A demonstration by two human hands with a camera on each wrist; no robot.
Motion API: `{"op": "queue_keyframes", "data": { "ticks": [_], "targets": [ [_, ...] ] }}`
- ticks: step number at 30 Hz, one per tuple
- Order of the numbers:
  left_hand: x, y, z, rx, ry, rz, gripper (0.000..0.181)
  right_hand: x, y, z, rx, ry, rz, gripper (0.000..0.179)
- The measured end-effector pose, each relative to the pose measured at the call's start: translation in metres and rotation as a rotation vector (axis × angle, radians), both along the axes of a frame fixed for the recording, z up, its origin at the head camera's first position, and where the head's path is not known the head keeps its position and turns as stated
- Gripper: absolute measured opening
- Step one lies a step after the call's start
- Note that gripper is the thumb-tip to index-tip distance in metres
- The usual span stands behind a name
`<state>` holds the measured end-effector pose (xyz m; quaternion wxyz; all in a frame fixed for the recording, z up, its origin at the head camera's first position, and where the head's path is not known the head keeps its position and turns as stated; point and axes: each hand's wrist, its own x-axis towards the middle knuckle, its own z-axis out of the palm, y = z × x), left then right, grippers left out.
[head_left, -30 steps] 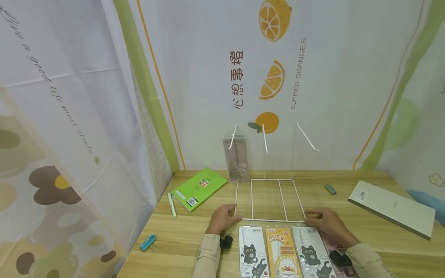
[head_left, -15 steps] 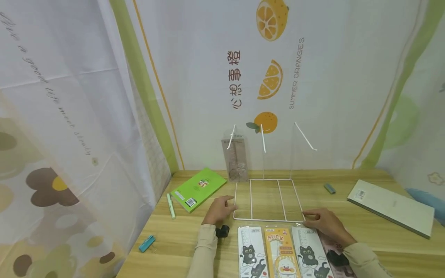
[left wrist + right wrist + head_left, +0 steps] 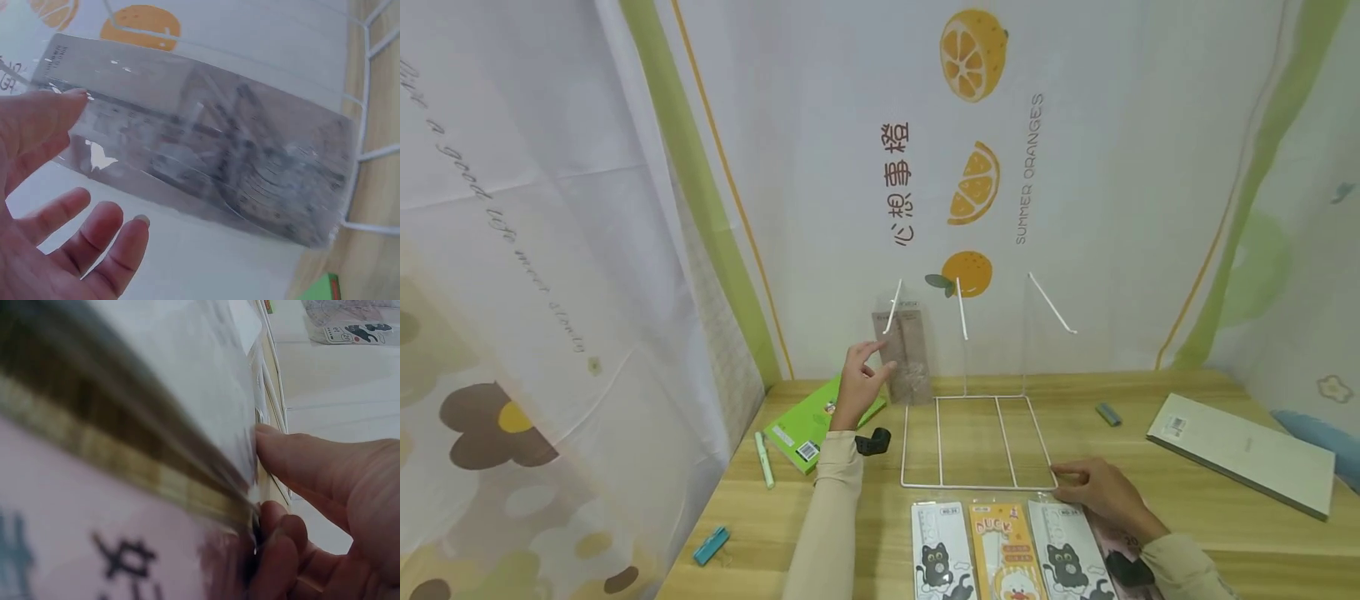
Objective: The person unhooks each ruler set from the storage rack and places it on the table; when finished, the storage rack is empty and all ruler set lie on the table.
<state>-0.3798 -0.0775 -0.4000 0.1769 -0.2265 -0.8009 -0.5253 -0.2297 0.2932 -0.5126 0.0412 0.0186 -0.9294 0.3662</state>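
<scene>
Head view: the left hand (image 3: 859,382) has loosely parted fingers, a grey packet (image 3: 910,358) just beyond them. The right hand (image 3: 1101,492) has bent fingers at the near corner of the wire rack (image 3: 938,442). Left wrist view: fingers apart, gripping nothing visible, one tip overlapping the packet. Right wrist view: I cannot tell whether the fingers pinch anything.

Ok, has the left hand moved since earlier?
Yes, the left hand moved from the near left corner of the wire rack up toward its hanging packet.
</scene>
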Motion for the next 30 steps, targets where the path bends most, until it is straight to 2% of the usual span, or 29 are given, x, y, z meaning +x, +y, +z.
{"op": "queue_keyframes", "data": {
  "ticks": [4, 13, 18, 22, 30],
  "targets": [
    [-0.003, 0.001, 0.008, 0.049, -0.033, -0.024, 0.046, 0.001, 0.0, -0.001, 0.006, -0.006, 0.002, 0.051],
    [-0.004, 0.003, 0.008, 0.149, -0.115, -0.125, 0.046, 0.0, 0.0, 0.001, 0.034, 0.012, 0.012, 0.051],
    [-0.003, 0.004, 0.01, 0.158, -0.133, -0.169, 0.045, -0.001, 0.0, 0.002, 0.053, 0.016, 0.006, 0.051],
    [0.0, 0.002, 0.01, 0.179, -0.128, -0.179, 0.045, -0.001, -0.001, 0.002, 0.065, 0.02, 0.006, 0.051],
    [0.007, -0.004, 0.004, 0.25, -0.065, -0.208, 0.047, -0.002, 0.002, 0.001, 0.075, 0.022, 0.009, 0.052]
  ]
}}
